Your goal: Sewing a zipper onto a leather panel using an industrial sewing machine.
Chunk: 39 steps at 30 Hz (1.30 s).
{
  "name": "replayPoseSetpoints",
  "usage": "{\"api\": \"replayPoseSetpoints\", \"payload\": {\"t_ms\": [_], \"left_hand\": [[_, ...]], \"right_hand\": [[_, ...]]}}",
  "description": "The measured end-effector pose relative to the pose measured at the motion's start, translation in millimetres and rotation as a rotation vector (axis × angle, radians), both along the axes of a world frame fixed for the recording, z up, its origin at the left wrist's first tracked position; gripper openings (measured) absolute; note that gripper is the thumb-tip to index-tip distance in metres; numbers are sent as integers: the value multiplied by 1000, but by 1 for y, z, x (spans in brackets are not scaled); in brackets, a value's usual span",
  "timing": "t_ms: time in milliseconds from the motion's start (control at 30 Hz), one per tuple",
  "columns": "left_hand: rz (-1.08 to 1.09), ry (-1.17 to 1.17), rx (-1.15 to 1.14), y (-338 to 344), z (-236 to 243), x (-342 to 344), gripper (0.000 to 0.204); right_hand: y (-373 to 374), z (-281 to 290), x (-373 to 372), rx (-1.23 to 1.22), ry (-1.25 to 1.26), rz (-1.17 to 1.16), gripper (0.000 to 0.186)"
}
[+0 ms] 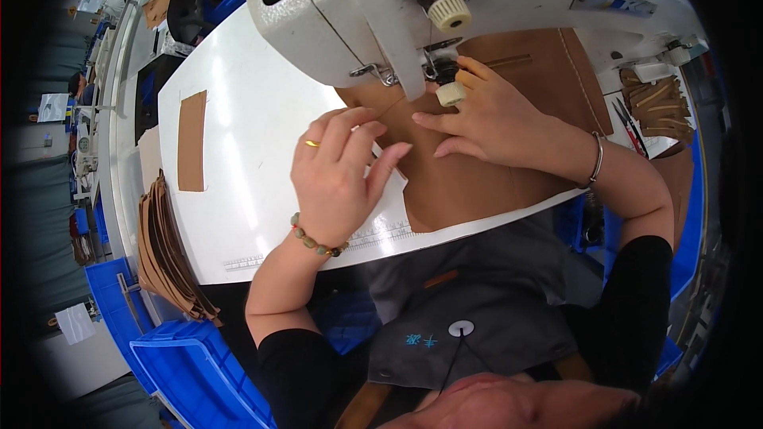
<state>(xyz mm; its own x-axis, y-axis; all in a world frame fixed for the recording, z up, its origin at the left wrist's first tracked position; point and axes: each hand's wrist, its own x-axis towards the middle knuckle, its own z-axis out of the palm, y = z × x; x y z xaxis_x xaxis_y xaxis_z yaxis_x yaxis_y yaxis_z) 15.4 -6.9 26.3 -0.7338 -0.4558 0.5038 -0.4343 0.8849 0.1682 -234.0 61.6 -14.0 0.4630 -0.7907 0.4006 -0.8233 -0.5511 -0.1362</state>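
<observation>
Left hand [338,177] and right hand [501,117], unclenched, at brown panel [469,191]; apron [517,326] bears blue lettering [421,341].

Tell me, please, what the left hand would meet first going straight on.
Likely the white sewing machine head, ahead of the left hand; depth is unclear, so it might pass beneath.

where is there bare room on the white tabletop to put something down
Free: the white tabletop between the small brown piece and the left hand, with ruler markings along its near edge. Crowded: beneath the sewing machine, where the right hand and large brown panel are, and far right, by the heaped brown strips.
</observation>
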Motion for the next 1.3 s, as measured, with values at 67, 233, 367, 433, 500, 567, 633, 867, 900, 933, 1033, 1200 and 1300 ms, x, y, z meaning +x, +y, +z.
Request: {"api": "replayPoseSetpoints", "payload": {"t_ms": [67, 233, 367, 433, 500, 567, 633, 867, 900, 933, 1033, 1200, 1300], "left_hand": [[-2, -50, -15, 4, -6, -9, 43], [-8, -236, 72, 4, -26, -14, 75], [20, -278, 51, 11, -25, -16, 80], [25, -288, 46, 13, -25, -17, 82], [12, -288, 55, 13, -27, -17, 82], [1, -288, 64, 13, -28, -17, 82], [-2, -280, 49, 12, -27, -18, 82], [-1, -279, 50, 10, -27, -20, 83], [0, -283, 36, 10, -27, -20, 84], [3, -287, 22, 10, -27, -20, 85], [3, -291, 38, 11, -24, -21, 86], [-2, -299, 47, 11, -21, -21, 88], [-7, -304, 53, 10, -21, -20, 88]], "right_hand": [[-2, 2, -2, 21, 5, 9, 47], [-6, 4, -2, 26, -20, 26, 44], [-2, 1, 0, 52, -91, 5, 43], [1, -1, -1, 45, -117, -10, 44], [1, 0, -3, 58, -97, -16, 43], [1, 2, -3, 90, -70, -19, 44], [1, 5, -3, 123, -42, -27, 44], [-2, -5, -3, 3, -46, -18, 38], [-2, -4, -3, 14, -44, -13, 38], [-2, -5, -3, 15, -44, -16, 38], [-2, -6, -3, -8, -43, -7, 37], [-5, -10, -3, -43, -60, -1, 37], [-4, -2, -1, 132, -65, -39, 38]]}}
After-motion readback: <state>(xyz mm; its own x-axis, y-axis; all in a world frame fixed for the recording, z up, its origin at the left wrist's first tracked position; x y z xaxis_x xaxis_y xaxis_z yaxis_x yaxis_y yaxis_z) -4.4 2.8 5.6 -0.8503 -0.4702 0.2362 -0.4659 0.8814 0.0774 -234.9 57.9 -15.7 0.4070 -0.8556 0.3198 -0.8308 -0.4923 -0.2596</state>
